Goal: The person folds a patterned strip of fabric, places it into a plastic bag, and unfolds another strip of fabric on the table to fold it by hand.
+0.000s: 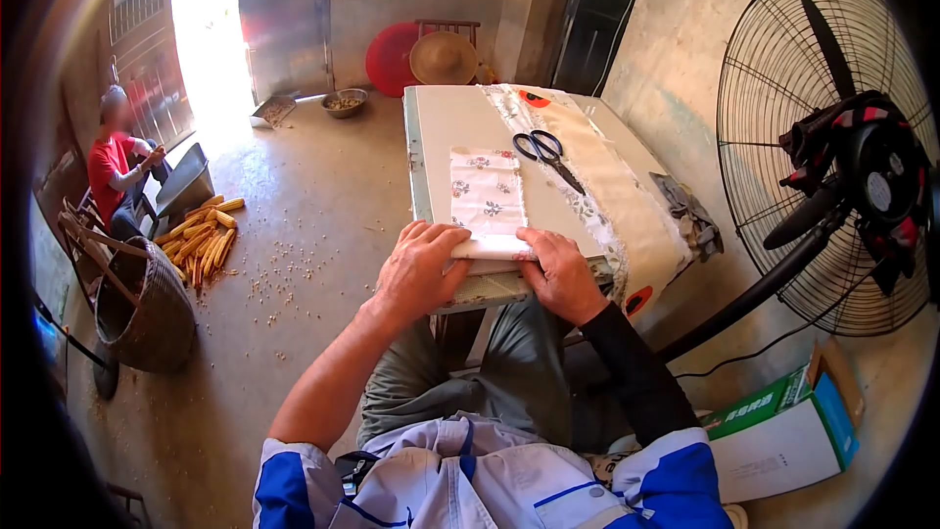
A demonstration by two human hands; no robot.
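A white cloth strip with a flower pattern (487, 191) lies flat on the table (441, 118), its near end rolled or folded into a thick white band. My left hand (423, 260) grips the left end of that band, fingers on top and thumb below. At its right end my right hand (560, 269) pinches the cloth in the same way. Both hands rest at the table's near edge. Black-handled scissors (548, 159) lie closed just right of the cloth, partly over a long cream runner with lace edges (612, 176).
A large standing fan (832, 152) rises at the right, above an opened green and white box (783, 421). On the left a seated person in red (113, 171) is near corn cobs (206, 238) and a woven basket (147, 309). Loose kernels dot the floor.
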